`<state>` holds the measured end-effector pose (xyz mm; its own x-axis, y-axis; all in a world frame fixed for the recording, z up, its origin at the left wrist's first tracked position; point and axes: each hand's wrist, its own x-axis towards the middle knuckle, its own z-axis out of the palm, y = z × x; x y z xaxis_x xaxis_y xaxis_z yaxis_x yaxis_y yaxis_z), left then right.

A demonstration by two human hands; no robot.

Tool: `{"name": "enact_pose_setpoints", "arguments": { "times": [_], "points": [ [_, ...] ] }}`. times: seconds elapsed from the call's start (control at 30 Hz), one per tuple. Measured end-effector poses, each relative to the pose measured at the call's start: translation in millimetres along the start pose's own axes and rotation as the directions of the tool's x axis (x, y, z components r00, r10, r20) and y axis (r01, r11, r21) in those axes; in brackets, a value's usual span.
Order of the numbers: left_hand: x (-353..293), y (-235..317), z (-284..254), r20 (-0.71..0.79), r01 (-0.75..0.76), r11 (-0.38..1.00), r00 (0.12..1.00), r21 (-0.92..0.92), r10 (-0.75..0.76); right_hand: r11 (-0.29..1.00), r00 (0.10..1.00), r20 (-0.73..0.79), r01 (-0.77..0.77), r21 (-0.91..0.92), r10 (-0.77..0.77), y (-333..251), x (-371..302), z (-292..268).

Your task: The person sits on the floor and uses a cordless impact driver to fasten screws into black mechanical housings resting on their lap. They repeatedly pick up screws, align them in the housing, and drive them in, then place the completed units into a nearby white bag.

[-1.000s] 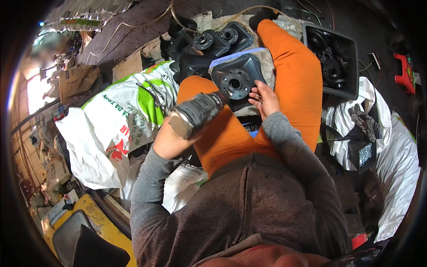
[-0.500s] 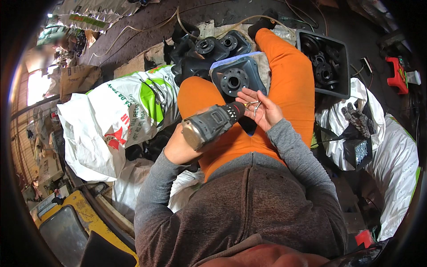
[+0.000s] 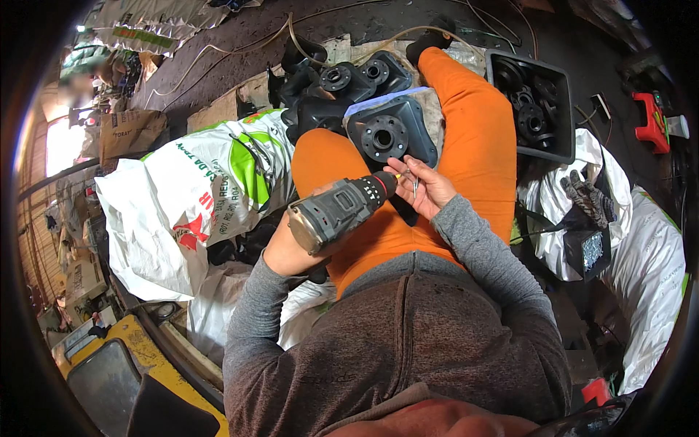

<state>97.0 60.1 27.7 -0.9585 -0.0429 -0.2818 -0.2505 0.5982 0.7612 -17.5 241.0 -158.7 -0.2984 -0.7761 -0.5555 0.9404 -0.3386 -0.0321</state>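
My left hand (image 3: 284,251) is wrapped round a grey and black cordless drill (image 3: 338,210), its chuck pointing up and to the right. At the chuck's tip, the fingers of my right hand (image 3: 433,191) are bent round a few thin silver screws (image 3: 415,187), close to the bit. Whether a screw sits on the bit is hidden by the fingers. Just beyond the hands, between my knees, lies a black moulded part (image 3: 409,120) with a round flange and a central hole; a bluish edge shows along its far side.
More black flanged parts (image 3: 336,78) are heaped beyond my left knee. To the right stand a black crate (image 3: 566,151) of dark parts and a small box (image 3: 591,251) of shiny pieces, with a glove (image 3: 586,197) beside it. A white sack (image 3: 156,218) lies left.
My right hand's open palm has curled, its fingers now pinching beside the drill's tip. The drill has shifted slightly left and down.
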Motion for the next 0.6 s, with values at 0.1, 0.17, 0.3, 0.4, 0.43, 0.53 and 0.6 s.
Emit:
{"name": "enact_pose_setpoints", "arguments": {
  "times": [0.1, 0.17, 0.3, 0.4, 0.43, 0.53, 0.6],
  "points": [
    [1.3, -6.0, 3.5, 0.016, 0.058, 0.996, 0.998, -0.064, -0.057, 0.999, 1.0, 0.031, -0.003, 0.052, 0.002, 2.1, 4.5, -1.3],
    [4.5, -7.7, 1.7, 0.019, 0.033, 0.999, 0.999, -0.022, -0.033, 0.998, 1.0, -0.014, 0.022, 0.051, -0.021, 4.7, 4.5, 4.9],
    [6.4, -11.7, -0.3, 0.021, -0.015, 0.995, 1.0, 0.104, 0.013, 0.998, 0.997, -0.043, 0.064, -0.016, -0.064, 4.9, 5.9, 8.1],
    [8.3, -9.8, -4.9, 0.047, -0.048, 0.973, 0.998, 0.227, 0.038, 0.995, 0.993, -0.079, 0.088, -0.053, -0.092, 5.1, 6.6, 12.0],
    [9.6, -8.5, -5.6, 0.044, -0.062, 0.967, 0.998, 0.245, 0.053, 0.993, 0.991, -0.091, 0.09, -0.076, -0.097, 4.5, 6.3, 14.3],
    [13.4, -2.5, -4.9, 0.045, -0.01, 0.975, 0.999, 0.223, 0.0, 0.992, 0.986, -0.137, 0.081, -0.101, -0.095, 2.9, 6.2, 19.4],
    [11.4, 3.8, -0.8, 0.068, 0.162, 0.981, 0.983, 0.107, -0.17, 0.997, 0.983, -0.175, 0.053, -0.061, -0.063, 2.1, 8.1, 21.0]
  ]
}}
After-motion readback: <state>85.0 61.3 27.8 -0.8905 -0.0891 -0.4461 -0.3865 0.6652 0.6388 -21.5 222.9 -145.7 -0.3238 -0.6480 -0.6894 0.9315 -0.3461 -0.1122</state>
